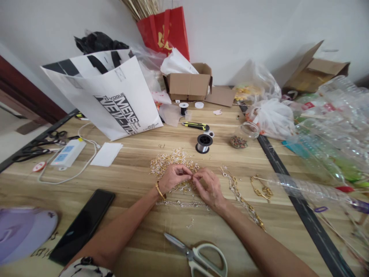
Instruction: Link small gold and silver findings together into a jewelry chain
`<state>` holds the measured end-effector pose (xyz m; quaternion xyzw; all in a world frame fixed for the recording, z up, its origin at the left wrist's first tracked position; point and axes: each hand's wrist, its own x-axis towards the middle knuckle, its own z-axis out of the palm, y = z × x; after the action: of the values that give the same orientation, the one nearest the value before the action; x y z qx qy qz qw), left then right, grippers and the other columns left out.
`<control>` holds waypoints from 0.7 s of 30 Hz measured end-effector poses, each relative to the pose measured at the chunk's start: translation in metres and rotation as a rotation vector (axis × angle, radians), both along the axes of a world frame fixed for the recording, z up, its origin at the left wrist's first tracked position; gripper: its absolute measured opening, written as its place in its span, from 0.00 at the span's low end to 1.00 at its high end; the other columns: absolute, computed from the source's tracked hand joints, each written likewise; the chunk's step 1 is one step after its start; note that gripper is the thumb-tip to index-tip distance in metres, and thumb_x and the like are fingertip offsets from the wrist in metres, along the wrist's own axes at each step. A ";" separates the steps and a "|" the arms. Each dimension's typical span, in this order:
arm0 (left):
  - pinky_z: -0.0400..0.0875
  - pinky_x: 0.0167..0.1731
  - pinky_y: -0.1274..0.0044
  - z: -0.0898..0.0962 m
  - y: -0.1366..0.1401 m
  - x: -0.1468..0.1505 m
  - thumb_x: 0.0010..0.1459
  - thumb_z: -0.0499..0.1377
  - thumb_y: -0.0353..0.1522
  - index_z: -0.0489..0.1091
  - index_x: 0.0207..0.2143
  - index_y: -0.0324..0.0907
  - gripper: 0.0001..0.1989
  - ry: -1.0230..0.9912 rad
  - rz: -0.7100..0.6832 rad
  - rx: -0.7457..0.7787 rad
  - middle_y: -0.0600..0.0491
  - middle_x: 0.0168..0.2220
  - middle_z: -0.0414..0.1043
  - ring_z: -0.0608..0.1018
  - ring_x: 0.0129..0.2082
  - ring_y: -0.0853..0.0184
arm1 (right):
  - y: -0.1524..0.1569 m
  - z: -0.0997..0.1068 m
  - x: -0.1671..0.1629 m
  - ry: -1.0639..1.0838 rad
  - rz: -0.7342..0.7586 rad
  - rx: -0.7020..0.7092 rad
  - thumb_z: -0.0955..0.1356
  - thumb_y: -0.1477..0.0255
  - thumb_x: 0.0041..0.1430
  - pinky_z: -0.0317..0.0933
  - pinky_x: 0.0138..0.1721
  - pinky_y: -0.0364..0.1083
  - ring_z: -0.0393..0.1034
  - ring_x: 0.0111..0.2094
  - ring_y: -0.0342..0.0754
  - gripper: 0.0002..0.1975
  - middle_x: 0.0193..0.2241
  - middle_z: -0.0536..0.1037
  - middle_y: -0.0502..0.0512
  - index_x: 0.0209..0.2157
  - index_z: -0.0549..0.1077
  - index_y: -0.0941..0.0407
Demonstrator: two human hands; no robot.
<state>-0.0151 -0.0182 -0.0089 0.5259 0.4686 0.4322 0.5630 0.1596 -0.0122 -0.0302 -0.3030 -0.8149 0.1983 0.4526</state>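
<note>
White, flat-sided bag [115,92] reading "MENS" and "VOGUE" stands toward the tabletop's [137,156] back-left corner. Gold and silvery beads [163,163] lie heaped well in from the left edge; there, left hand [174,177] and right hand [210,188] meet, fingertips pinched, any piece between too small to tell.

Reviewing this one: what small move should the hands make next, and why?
Perhaps tilt the left hand slightly for a clearer look: its fingertips meet those of the right hand by the pile of gold and silver pieces, and anything between them is too small to make out.
</note>
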 end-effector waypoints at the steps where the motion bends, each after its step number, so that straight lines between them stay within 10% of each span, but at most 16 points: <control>1: 0.70 0.31 0.80 0.000 0.000 0.000 0.45 0.65 0.29 0.74 0.28 0.34 0.07 0.001 -0.001 0.000 0.51 0.27 0.76 0.76 0.27 0.71 | 0.000 0.000 0.000 -0.002 -0.002 -0.002 0.64 0.77 0.60 0.62 0.34 0.47 0.67 0.33 0.47 0.03 0.30 0.73 0.55 0.35 0.68 0.55; 21: 0.70 0.32 0.78 0.003 0.000 0.000 0.45 0.66 0.31 0.74 0.27 0.34 0.08 0.004 -0.008 0.006 0.50 0.27 0.76 0.76 0.28 0.69 | 0.002 0.000 0.000 -0.019 0.003 -0.035 0.64 0.75 0.61 0.62 0.33 0.47 0.67 0.33 0.47 0.03 0.30 0.73 0.54 0.35 0.69 0.55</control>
<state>-0.0151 -0.0187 -0.0058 0.5302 0.4663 0.4304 0.5623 0.1591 -0.0107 -0.0306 -0.3116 -0.8160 0.2101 0.4392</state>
